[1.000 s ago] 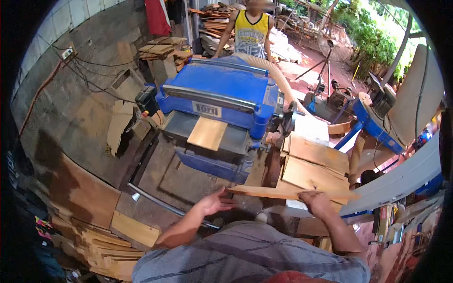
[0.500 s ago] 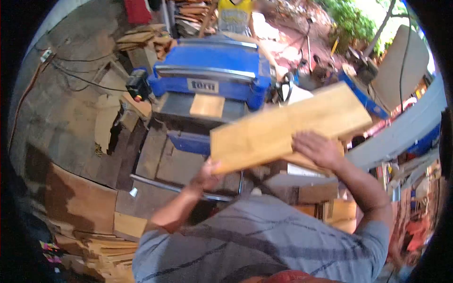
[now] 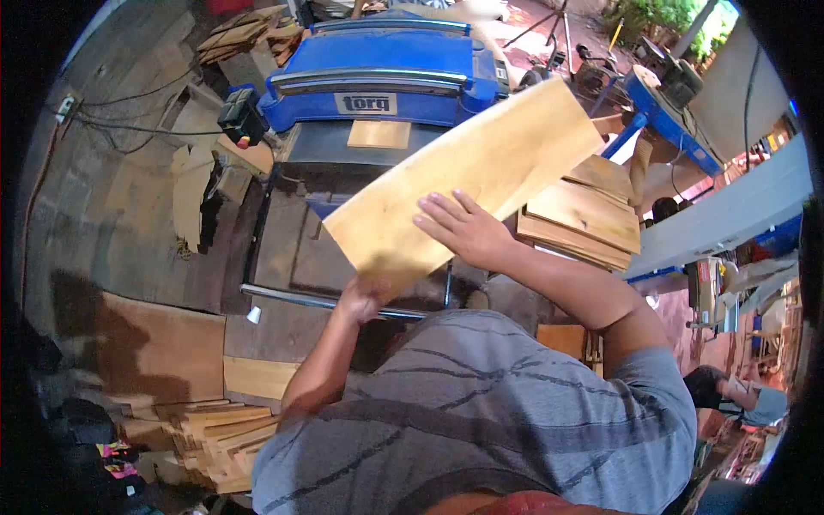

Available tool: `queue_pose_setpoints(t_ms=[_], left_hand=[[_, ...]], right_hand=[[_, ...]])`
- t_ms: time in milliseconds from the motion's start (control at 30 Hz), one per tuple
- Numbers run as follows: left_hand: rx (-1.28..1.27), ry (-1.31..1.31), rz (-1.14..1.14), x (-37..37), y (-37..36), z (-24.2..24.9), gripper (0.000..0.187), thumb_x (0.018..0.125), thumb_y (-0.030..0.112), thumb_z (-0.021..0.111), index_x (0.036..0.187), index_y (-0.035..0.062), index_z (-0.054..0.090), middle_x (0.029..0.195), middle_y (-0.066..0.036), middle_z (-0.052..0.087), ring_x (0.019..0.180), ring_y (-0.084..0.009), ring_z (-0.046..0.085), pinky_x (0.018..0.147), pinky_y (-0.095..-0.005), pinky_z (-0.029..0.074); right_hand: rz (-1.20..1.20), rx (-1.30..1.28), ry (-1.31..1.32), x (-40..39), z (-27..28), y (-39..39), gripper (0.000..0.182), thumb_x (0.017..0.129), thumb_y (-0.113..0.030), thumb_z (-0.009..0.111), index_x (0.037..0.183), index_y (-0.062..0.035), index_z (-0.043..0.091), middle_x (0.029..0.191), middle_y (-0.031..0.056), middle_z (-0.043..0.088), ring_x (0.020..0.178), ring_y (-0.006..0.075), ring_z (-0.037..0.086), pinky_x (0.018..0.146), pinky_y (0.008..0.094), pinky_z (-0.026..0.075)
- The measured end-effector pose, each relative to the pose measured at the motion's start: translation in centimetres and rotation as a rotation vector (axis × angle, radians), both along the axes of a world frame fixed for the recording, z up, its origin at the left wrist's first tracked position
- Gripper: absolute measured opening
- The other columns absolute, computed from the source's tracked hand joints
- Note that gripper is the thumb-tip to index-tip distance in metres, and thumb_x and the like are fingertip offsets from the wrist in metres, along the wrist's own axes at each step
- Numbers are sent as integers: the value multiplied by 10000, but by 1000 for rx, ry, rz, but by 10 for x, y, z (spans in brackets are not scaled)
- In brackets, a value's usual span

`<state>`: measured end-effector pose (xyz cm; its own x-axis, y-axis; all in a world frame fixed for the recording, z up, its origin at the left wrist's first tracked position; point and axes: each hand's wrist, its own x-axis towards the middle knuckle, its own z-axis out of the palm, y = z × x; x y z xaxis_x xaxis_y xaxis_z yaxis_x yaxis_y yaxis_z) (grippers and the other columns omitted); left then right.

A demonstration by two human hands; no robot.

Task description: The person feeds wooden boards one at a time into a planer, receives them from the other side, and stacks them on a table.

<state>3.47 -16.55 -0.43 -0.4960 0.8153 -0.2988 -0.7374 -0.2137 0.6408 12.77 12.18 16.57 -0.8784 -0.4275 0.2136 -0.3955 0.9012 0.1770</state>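
Note:
A long, flat wooden board [image 3: 506, 154] is held at a slant in front of my body, its far end raised up and to the right. My left hand [image 3: 365, 296] grips the lower left end, fingers partly hidden behind the wood. Flat on the board's upper face lies my right hand [image 3: 463, 227], fingers stretched out and a little apart. Beyond the board stands a blue thickness planer [image 3: 369, 64] marked "torq". A smaller wooden piece [image 3: 378, 135] rests on its dark bed, at the mouth of the machine.
Stacked boards [image 3: 584, 215] lie right of the held board. A pile of wood strips [image 3: 219, 438] is at lower left, and scrap wood [image 3: 245, 34] at upper left. A black switch box [image 3: 244, 116] with cables hangs beside the planer. Another person [image 3: 755, 399] is at far right.
The board has swung toward the left and nearer my body, uncovering the stacked boards. My right hand has slid left along its face. The view has tilted downward.

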Motion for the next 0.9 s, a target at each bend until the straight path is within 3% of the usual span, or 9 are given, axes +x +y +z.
queue_pose_setpoints(t_ms=[33,67,200,300,500,633,700,867,900], left_hand=[[-61,64,4,1,-8,-3,480,728,0,648,1196,15,544,1107,-103,612,1026,-232,599,865,-359,495],[-152,-27,158,25,-1,69,415,730,-38,616,1135,29,558,961,-57,603,834,-196,610,692,-315,520],[-739,-211,268,42,-82,19,497,735,-54,622,1217,45,551,1062,-85,627,902,-233,643,764,-341,540],[-368,-229,252,64,-138,-54,497,755,-18,628,1243,31,546,1098,-106,629,924,-263,645,844,-387,519],[-232,-116,333,87,-144,-35,418,846,102,623,1241,-13,545,1085,-131,647,918,-272,646,809,-389,525],[-862,621,156,106,-162,-83,448,951,340,547,1195,-34,574,1108,-142,653,867,-286,620,767,-377,507],[-1025,-297,-129,88,-145,-41,538,925,427,567,1226,-19,559,1114,-158,647,903,-314,618,837,-437,493],[-433,-234,313,109,-108,-66,427,933,260,562,1277,11,524,1082,-127,640,987,-285,613,880,-426,493],[-379,-282,333,109,-103,-68,448,933,269,567,1288,4,506,1121,-120,626,1023,-272,603,899,-414,490]], right_hand=[[-51,-4,-16,2,0,4,596,870,-150,463,1453,-119,349,1517,114,335,1410,266,310,1141,499,240],[-88,-47,-27,4,-8,12,604,864,-133,462,1456,-119,343,1518,116,332,1411,270,306,1142,504,237],[-44,3,-143,8,-42,27,609,870,-133,456,1463,-94,321,1508,177,322,1412,313,297,1138,520,247],[87,-47,-116,0,-66,5,618,863,-139,478,1458,-83,322,1506,187,315,1395,324,325,1145,498,260],[155,-171,-200,-59,-93,-23,599,879,-107,441,1466,-126,324,1517,167,306,1404,317,308,1157,494,234],[170,-269,-184,-95,-130,-26,625,857,-56,466,1463,-116,324,1509,201,295,1396,368,296,1148,518,229],[57,-251,-197,-102,-152,-32,633,853,-65,478,1464,-112,317,1493,219,305,1386,387,298,1138,520,242],[-206,-388,-138,-95,-178,-27,766,775,-130,633,1458,-70,291,1441,246,328,1351,407,316,1096,529,296],[-224,-720,-160,-89,-172,-27,734,801,-141,642,1445,-64,299,1403,242,371,1349,385,329,1094,525,297]])
